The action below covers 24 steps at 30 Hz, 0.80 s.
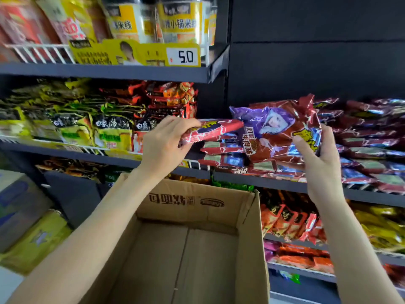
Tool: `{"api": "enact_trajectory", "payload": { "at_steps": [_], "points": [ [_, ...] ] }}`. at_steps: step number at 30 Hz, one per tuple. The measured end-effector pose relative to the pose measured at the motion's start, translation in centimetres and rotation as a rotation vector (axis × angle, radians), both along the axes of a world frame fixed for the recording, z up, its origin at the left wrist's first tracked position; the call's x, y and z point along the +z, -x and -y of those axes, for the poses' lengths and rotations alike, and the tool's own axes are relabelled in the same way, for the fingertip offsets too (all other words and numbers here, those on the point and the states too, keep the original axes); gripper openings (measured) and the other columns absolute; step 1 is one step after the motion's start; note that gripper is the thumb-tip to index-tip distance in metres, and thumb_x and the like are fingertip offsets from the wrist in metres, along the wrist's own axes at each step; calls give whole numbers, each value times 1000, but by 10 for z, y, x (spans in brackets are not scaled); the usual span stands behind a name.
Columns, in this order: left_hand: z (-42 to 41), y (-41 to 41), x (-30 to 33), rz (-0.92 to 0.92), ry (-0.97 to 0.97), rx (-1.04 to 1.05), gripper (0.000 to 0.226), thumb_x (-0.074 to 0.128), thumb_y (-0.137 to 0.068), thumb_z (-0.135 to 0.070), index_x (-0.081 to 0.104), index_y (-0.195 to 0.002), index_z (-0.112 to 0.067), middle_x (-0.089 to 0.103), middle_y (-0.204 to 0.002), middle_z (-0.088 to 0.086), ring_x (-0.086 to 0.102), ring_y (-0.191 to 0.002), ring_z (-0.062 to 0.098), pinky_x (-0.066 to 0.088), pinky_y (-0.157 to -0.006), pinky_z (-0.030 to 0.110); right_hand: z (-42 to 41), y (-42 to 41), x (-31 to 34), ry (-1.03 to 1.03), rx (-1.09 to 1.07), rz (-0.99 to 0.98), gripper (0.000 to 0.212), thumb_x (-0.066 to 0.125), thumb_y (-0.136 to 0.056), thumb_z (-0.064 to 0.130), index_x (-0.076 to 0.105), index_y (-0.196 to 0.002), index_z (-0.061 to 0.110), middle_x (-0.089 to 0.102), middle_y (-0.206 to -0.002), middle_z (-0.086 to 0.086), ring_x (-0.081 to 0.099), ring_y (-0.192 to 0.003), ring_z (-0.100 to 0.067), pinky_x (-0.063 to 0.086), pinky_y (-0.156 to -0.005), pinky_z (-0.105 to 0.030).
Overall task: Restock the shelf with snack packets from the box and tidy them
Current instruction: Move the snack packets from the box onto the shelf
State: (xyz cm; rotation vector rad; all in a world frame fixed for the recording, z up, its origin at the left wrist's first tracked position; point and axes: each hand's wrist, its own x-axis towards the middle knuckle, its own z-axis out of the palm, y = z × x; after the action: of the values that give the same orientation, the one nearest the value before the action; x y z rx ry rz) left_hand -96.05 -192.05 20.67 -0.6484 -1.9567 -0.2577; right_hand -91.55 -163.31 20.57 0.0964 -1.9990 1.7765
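Observation:
My left hand (168, 139) grips the end of a red snack packet (217, 128) lying flat on top of a stack on the middle shelf (285, 183). My right hand (317, 152) holds a red and purple snack packet (278, 130) tilted up in front of the same stack, thumb on its front. Several more red packets (368, 141) are piled along the shelf to the right. Below my arms sits the open cardboard box (197, 202); its visible floor shows no packets.
Left of the stack are yellow and black noodle packets (72, 126) behind a white wire rail. A price tag reading 5.0 (184, 57) hangs on the upper shelf. Lower shelves hold orange packets (289, 220). Boxes and yellow packs (37, 240) sit at lower left.

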Motion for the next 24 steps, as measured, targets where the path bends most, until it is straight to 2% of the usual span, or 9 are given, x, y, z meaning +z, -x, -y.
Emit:
{"api": "enact_trajectory", "payload": {
  "at_steps": [3,5,7,11,15,19,21,24],
  "points": [
    [-19,34,-4,90,-138,-61,42,75,-71,0,61,-107,-15,69,-102,0,60,-98,11,45,-81,13,-11,20,-3,36,-23,-32,42,53,-96,25,35,-134,30,42,-100,40,43,-82,35,36,-73,5],
    [-30,57,-7,143,-195,-93,37,74,-68,5,64,-101,-9,68,-101,1,61,-99,14,46,-87,17,-15,34,-2,4,-33,-59,32,55,-95,28,41,-124,34,55,-103,29,54,-87,19,44,-77,-5],
    [-41,79,-9,187,-241,-91,33,74,-69,3,63,-97,-10,68,-99,0,62,-97,16,51,-85,28,-17,45,2,-55,-69,-96,28,56,-94,28,44,-118,35,61,-97,20,57,-78,7,46,-68,-10],
    [-55,121,-19,317,-374,-84,24,76,-75,-9,63,-96,-10,68,-101,-1,63,-85,13,52,-83,33,-18,67,10,-153,-97,-176,28,57,-94,20,45,-115,33,58,-96,23,57,-77,12,44,-63,-6],
    [-55,159,-36,507,-374,-72,23,72,-81,-18,60,-101,-20,64,-108,-3,59,-108,18,46,-97,39,-20,87,12,-366,-112,-260,29,59,-92,14,51,-115,29,59,-108,17,55,-92,7,41,-73,-4],
    [-53,168,-47,810,-199,-71,23,68,-86,-26,60,-106,-20,59,-121,1,55,-110,16,39,-88,23,-18,101,5,-583,-105,-336,31,61,-90,7,58,-120,15,59,-119,-1,50,-94,1,39,-75,-3],
    [-52,162,-50,827,-146,-42,23,64,-88,-26,60,-110,-23,55,-129,0,57,-108,16,43,-85,23,-16,104,-1,-619,-94,-345,33,61,-90,7,57,-121,15,58,-119,-3,50,-92,-1,38,-75,-3],
    [-47,152,-46,607,-80,51,28,60,-90,-17,60,-117,-26,57,-128,-5,55,-112,14,43,-79,21,-12,106,-8,-615,-88,-347,33,60,-90,7,57,-122,15,58,-119,-2,54,-93,-6,39,-71,-3]
  ]
}}
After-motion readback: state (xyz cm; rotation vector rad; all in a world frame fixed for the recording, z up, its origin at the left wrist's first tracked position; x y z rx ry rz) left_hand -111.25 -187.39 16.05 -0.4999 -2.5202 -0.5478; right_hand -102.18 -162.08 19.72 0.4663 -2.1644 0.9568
